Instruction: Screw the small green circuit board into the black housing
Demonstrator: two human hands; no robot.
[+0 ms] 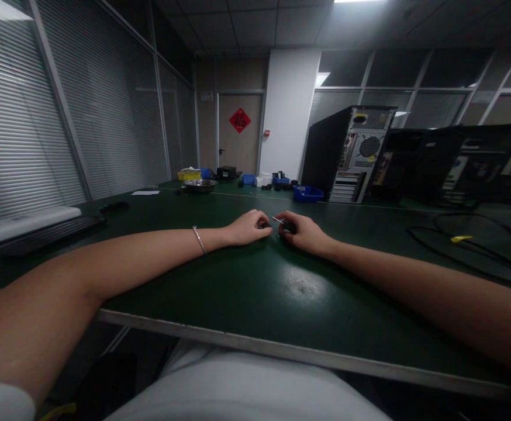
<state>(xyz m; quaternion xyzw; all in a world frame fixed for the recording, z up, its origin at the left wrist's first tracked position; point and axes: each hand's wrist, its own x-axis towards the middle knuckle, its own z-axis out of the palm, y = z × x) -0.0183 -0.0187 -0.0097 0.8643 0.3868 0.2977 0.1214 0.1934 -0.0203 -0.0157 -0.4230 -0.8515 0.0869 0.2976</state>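
Both my arms stretch out over a dark green table [247, 292]. My left hand [247, 227], with a thin bracelet on its wrist, rests on the table with fingers curled around a small dark object [265, 224]. My right hand [303, 231] lies close beside it and grips a small screwdriver [278, 221] with a dark handle, whose thin metal tip points left toward the left hand's object. The object is too small and too hidden to name.
A laptop [31, 228] lies at the left edge. At the back stand a metal bowl [199, 185], a yellow bin [189, 174], blue bins [307, 193] and an open computer tower [355, 153]. Black cables [466, 245] trail on the right.
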